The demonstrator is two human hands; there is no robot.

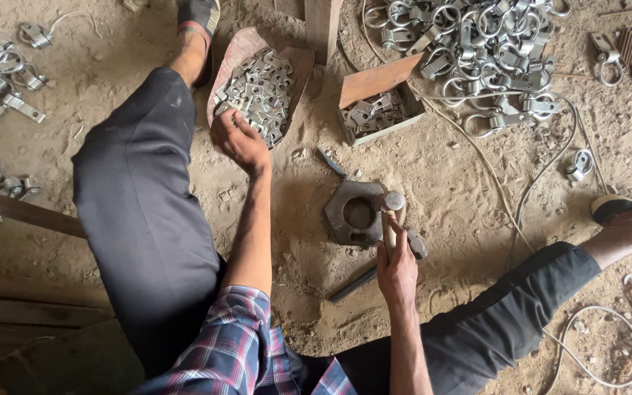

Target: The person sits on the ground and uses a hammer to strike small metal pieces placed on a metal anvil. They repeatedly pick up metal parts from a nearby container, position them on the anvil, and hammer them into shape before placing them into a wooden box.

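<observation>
A wooden-handled hammer (391,219) is gripped upright, its steel head resting at the 3 o'clock rim of a thick, rusty hexagonal metal block (352,214) with a round hole, laid flat on the sandy floor. At 11 o'clock of the block, small grey metal brackets (256,91) are heaped on a curved reddish tray, fingertips touching their near edge.

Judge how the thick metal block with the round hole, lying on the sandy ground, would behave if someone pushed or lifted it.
The metal block looks thick and solid, so probably heavy for its size. It lies flat on sand, so it would likely drag rather than roll or tip. Its rough, dull surface suggests it is not slippery.
</observation>
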